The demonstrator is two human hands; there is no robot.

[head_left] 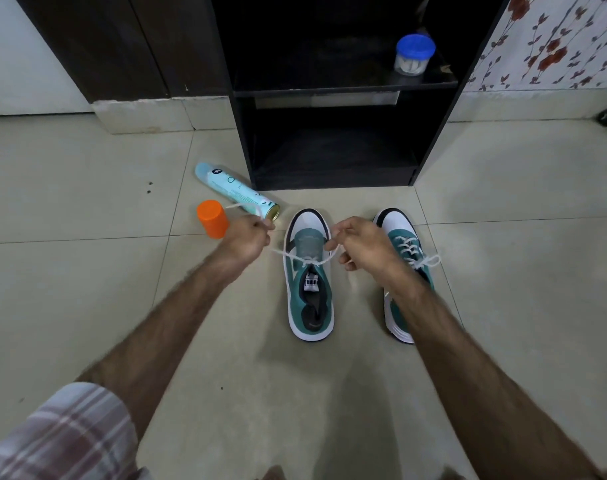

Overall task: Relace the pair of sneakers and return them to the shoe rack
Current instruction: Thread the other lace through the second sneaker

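Two green-and-white sneakers stand on the tiled floor, toes pointing at the black shoe rack [333, 93]. The left sneaker [309, 306] has a white lace [312, 260] crossing only near its tongue. My left hand [248, 235] pinches one end of that lace and holds it out to the left. My right hand [362, 244] pinches the other end, to the right of the shoe. The right sneaker [404, 244] is fully laced with a tied bow; my right forearm covers its middle.
A pale blue spray can [236, 192] lies on the floor left of the rack, with an orange cap [212, 218] beside it. A blue-lidded jar [414, 55] sits on the rack's upper shelf. The lower shelf [333, 157] holds nothing.
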